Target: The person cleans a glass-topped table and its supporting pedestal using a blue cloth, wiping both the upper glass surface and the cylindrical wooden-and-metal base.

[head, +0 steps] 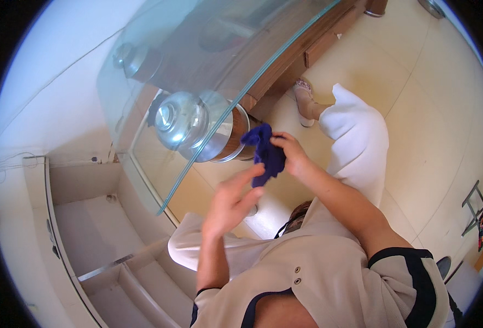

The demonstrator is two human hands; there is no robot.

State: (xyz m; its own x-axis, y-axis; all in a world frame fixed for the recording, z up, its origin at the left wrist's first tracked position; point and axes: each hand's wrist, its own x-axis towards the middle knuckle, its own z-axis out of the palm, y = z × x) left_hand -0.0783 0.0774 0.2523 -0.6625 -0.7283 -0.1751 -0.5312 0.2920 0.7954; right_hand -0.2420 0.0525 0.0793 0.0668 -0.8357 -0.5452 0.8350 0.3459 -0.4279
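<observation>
A dark blue-purple cloth hangs bunched in front of me, above the floor and close to the edge of a glass top. My right hand grips its upper right side between thumb and fingers. At the cloth's lower left is my left hand, slightly blurred, thumb and forefinger spread apart. Those fingertips overlap the lower end of the cloth; whether they touch it is hard to tell.
The glass top juts towards my hands, over a rounded metal pillar with a brown band. Brown wooden furniture runs beneath. On the left is a pale cabinet with open compartments. A folding stool stands far right.
</observation>
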